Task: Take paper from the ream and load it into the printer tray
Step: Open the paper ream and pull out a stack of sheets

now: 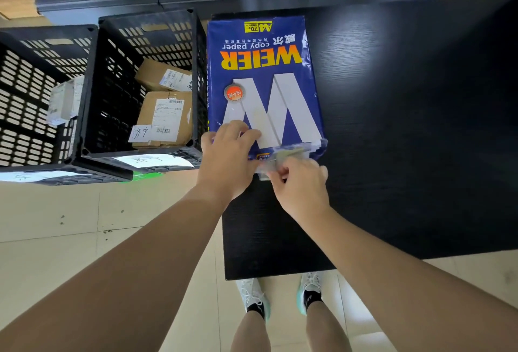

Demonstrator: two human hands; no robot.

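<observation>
Two shoes (pixel 280 295) stand on the tiled floor (pixel 84 239) at the near edge of a black bench (pixel 392 155); both bare forearms reach forward over that edge. The right hand (pixel 301 189) is at the ream's near end, its fingers (pixel 277 176) pinched shut on the torn wrapper flap (pixel 283 155), with white paper edges showing just beneath; the left hand (pixel 228 161) lies palm down on the near left corner of the ream (pixel 266 85), fingers curled over the wrapper, whether gripping or only pressing I cannot tell. The ream lies flat on the bench, blue wrapper up, its print upside down to the wearer, its far end near the bench's back edge. Left of the bench stand two black crates (pixel 112 85), side by side; the nearer holds labelled boxes (pixel 165 116).
</observation>
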